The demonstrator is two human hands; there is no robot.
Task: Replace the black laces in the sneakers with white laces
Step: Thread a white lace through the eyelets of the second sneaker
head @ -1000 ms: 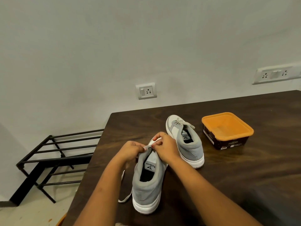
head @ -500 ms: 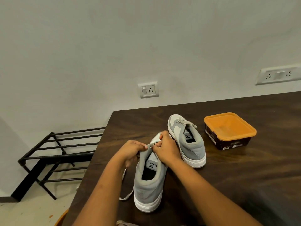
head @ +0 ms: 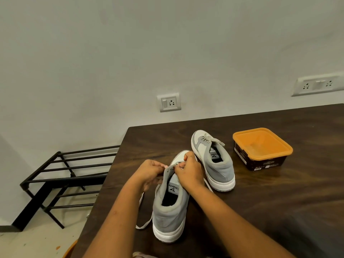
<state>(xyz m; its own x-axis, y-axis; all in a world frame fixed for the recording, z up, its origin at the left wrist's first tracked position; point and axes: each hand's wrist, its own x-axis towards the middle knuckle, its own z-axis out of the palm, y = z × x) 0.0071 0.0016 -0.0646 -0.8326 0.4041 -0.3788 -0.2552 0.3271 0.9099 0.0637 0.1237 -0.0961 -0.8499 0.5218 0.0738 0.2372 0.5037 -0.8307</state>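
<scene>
Your left hand (head: 150, 172) pinches the near sneaker (head: 169, 213) flap, your right hand (head: 189, 174) seems to pinch the white lace (head: 144, 224): keep flap taut, feed flat.

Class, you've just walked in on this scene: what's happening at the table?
A person is lacing the near sneaker with a white lace. The left hand pinches its top eyelet flap; the right hand seems to pinch the lace there, loose ends trailing on the table. The far sneaker stands already laced, beside an orange-topped tub.
</scene>
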